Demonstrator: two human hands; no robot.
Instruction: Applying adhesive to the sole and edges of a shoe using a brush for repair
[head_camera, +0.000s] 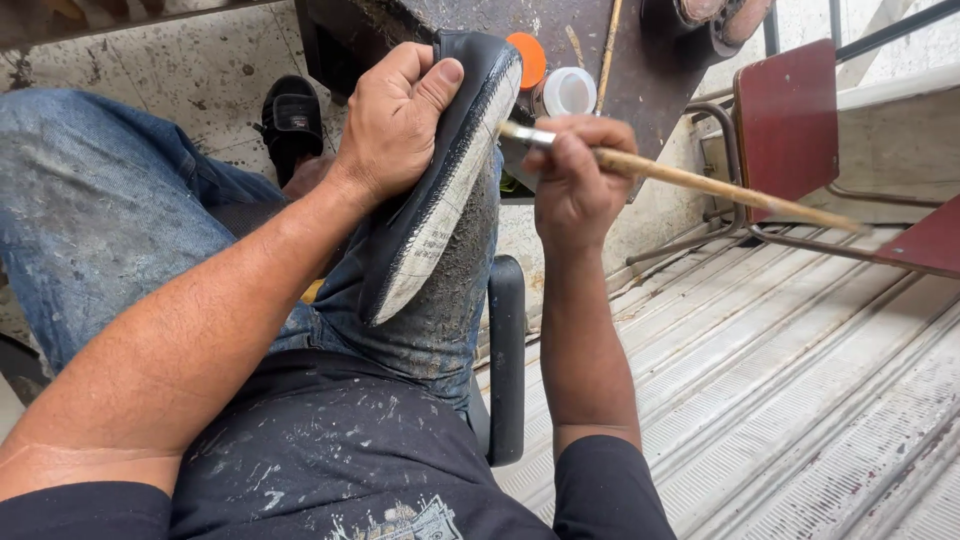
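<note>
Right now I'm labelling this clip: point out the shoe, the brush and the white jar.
shoe (440, 200), head view, pale sole
brush (700, 183), head view, wooden handle
white jar (569, 90), head view, lid

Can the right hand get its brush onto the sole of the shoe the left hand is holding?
Probably yes. The left hand grips the black shoe by its upper, leaving the pale sole turned toward the right hand. The brush tip already sits at the sole's edge with nothing between them.

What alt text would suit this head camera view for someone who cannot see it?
A seated person's left hand holds a black shoe sole-up over the knee, while the right hand holds a wooden-handled brush at its edge. An orange lid and a white jar lie behind.
</note>
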